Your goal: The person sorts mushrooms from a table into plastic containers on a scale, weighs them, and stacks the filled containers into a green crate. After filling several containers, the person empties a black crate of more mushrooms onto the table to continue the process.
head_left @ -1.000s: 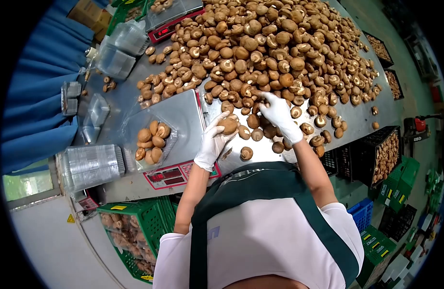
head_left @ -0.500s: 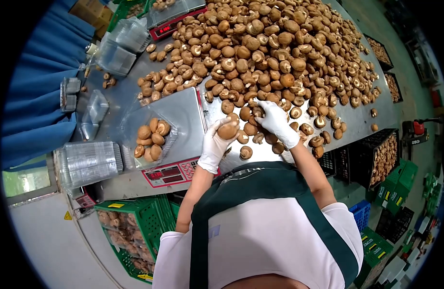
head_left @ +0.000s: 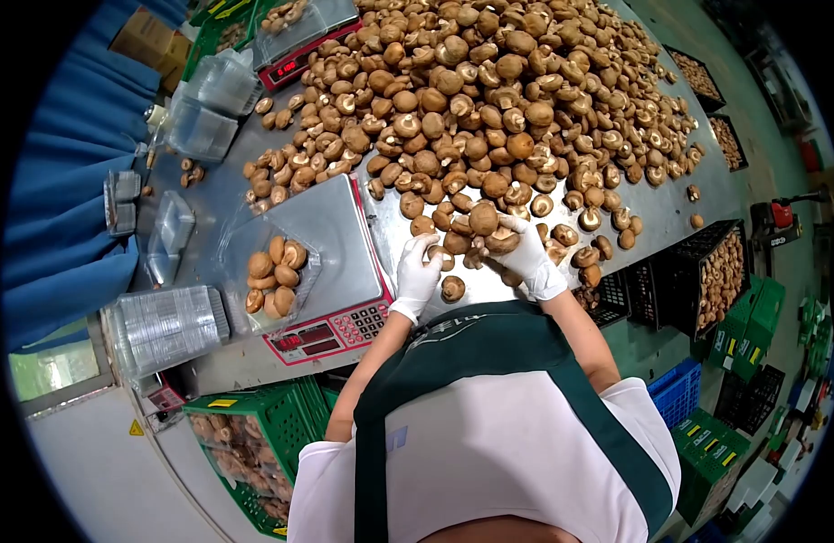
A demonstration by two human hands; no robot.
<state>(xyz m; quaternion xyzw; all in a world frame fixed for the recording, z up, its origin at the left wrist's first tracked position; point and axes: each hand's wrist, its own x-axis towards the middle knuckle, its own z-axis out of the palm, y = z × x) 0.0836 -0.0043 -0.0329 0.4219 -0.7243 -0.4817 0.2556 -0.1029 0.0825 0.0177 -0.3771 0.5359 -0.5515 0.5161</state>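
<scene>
My left hand (head_left: 418,275), in a white glove, has its fingers and thumb round a small mushroom (head_left: 442,258) near the front edge of the metal table. To its right, my gloved right hand (head_left: 529,258) grips a brown mushroom (head_left: 501,241) tilted so that part of its underside shows. Loose mushrooms lie between and behind both hands, in front of a large heap (head_left: 525,100). At the left, a clear plastic tray (head_left: 308,271) holding several mushrooms (head_left: 277,271) rests on the scale (head_left: 331,217).
Stacked clear trays (head_left: 168,326) lie at the left table edge, more trays (head_left: 204,109) behind. A second scale (head_left: 308,45) stands at the back. Below left is a green crate (head_left: 286,421); black crates (head_left: 697,262) of mushrooms stand at the right.
The large mushroom has left my left hand, which now has a smaller one between its fingers. My right hand has turned and holds a mushroom nearer the table's front. The view has shifted slightly.
</scene>
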